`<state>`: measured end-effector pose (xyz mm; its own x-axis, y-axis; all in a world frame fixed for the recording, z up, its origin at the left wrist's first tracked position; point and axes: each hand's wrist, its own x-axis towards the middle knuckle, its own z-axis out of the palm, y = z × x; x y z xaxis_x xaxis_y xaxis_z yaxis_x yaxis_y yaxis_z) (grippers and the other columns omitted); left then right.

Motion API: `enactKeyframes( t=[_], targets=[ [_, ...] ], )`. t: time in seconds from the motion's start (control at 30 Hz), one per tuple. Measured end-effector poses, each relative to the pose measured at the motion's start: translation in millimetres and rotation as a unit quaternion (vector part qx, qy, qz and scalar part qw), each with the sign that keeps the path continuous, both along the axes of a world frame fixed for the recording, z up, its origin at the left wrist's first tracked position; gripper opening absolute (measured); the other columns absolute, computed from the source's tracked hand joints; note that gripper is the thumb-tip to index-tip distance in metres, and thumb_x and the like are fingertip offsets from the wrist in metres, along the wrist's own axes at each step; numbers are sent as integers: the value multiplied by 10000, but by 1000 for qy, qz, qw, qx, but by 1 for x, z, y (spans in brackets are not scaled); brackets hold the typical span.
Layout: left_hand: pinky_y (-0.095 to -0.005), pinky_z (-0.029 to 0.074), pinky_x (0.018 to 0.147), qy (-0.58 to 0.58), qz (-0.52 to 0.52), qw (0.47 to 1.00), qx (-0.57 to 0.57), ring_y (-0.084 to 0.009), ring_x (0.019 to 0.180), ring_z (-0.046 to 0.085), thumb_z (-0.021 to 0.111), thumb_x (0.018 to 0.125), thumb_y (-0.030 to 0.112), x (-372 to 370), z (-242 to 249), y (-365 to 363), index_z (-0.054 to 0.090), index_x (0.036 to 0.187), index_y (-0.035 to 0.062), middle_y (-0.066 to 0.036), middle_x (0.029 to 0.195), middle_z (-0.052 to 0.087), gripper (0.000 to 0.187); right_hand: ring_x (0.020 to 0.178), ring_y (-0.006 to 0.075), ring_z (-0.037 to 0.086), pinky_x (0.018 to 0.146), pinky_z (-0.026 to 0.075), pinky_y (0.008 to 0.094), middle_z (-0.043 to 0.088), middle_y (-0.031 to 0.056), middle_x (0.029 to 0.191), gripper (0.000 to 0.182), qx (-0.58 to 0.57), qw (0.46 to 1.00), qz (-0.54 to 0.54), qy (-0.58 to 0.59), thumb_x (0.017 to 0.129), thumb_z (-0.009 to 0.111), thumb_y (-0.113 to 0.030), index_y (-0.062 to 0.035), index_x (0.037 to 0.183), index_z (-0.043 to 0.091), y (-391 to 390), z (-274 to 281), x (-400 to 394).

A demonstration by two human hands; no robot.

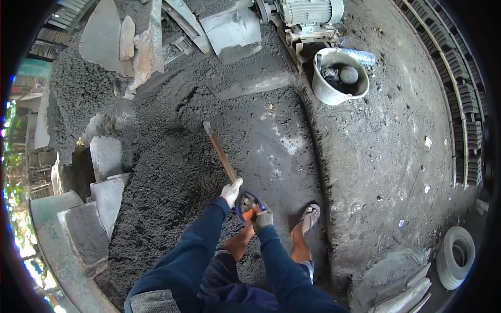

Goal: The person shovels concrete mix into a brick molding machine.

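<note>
A long wooden-shafted shovel (221, 155) slants away from me across the dark, crumbly mix (172, 167). Its blade end is buried in or covered by the mix, so the blade cannot be made out. My left hand (231, 193), in a whitish glove, is wrapped round the lower shaft, close to the handle. The blue loop-shaped grip (240, 209) at the near end is held by my right hand (263, 218), which wears a greyish glove. Both hands are in front of my legs, near my feet.
A white bucket (322, 92) with dark items stands on the raised floor at right, near a motor (312, 11). Metal sheets (106, 157) edge the pile at left. A tire (444, 261) lies at lower right. My sandalled foot (311, 219) is beside the floor ledge.
</note>
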<state>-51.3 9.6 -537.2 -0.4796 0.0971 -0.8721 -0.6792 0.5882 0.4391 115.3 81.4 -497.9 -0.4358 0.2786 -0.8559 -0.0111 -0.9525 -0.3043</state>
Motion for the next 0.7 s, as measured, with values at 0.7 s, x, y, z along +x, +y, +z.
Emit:
enactKeyframes(
  t=[0.7],
  targets=[
    [-520,581,722,-315,362,851,213,-327,633,601,594,908,219,284,58,113,583,892,83,-166,668,581,137,637,214,650,578,551,360,684,88,749,203,252,865,16,-434,711,646,96,-27,868,682,144,218,421]
  ],
)
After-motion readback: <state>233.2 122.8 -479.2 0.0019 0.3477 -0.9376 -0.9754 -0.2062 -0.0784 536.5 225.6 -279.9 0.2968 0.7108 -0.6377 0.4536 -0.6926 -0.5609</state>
